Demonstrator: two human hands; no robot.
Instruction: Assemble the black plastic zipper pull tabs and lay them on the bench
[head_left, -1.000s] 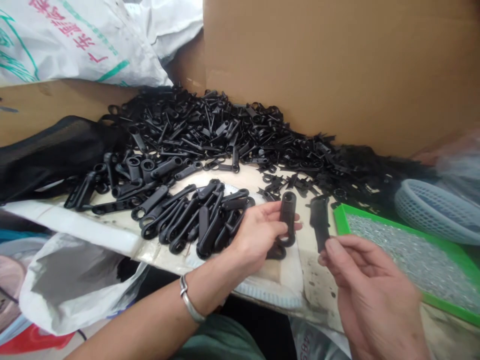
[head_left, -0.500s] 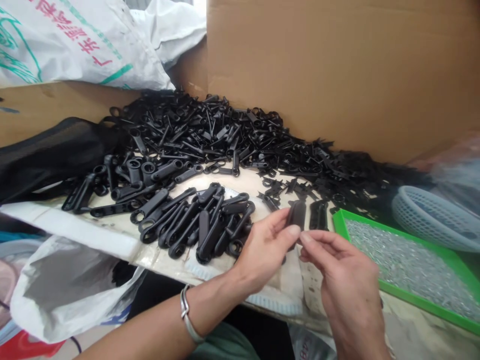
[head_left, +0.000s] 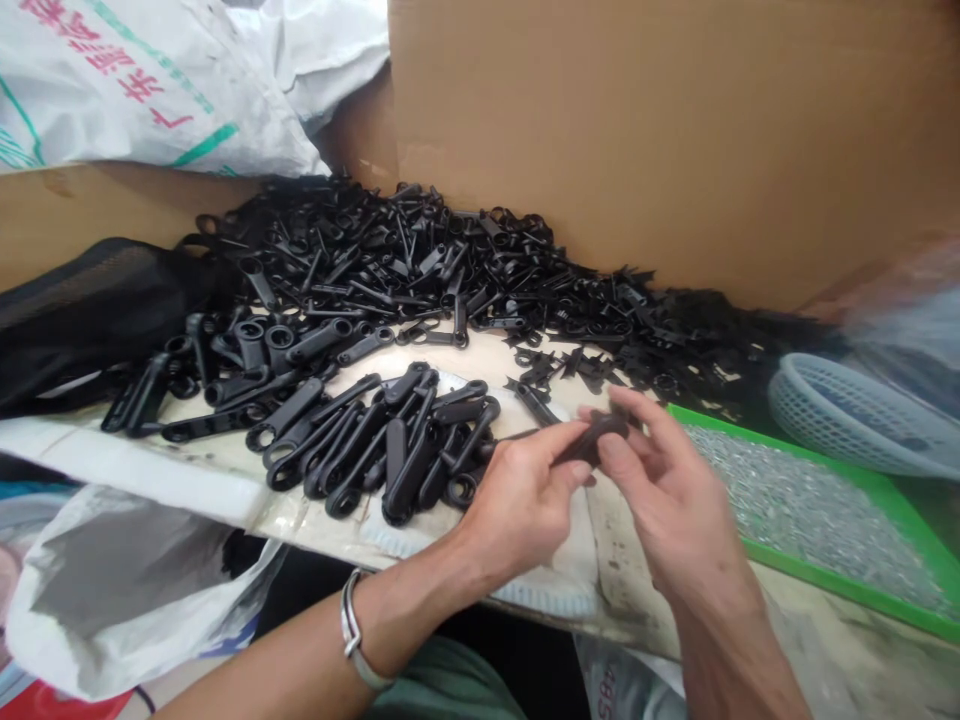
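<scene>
A black plastic part (head_left: 592, 440) is held between both hands over the front right of the work surface. My left hand (head_left: 521, 495) grips its near left end with thumb and fingers closed. My right hand (head_left: 679, 500) pinches the far right end, its thumb on the near side. Left of my hands lies a cluster of long black handle-like parts (head_left: 396, 455) with ringed ends. Behind is a large heap of loose black parts (head_left: 420, 250). Smaller forked black pieces (head_left: 592, 368) are scattered beyond my right hand.
A green tray (head_left: 847, 590) of small shiny metal pieces sits at the right, with a grey-blue perforated basket (head_left: 855, 415) behind it. Cardboard (head_left: 637, 130) walls the back. A white sack (head_left: 187, 90) is upper left; an open white bag (head_left: 112, 590) hangs lower left.
The held part has gone from upright to tilted, and my right hand has moved up onto its far end. The dark part that stood beside it is no longer visible. The view has shifted slightly.
</scene>
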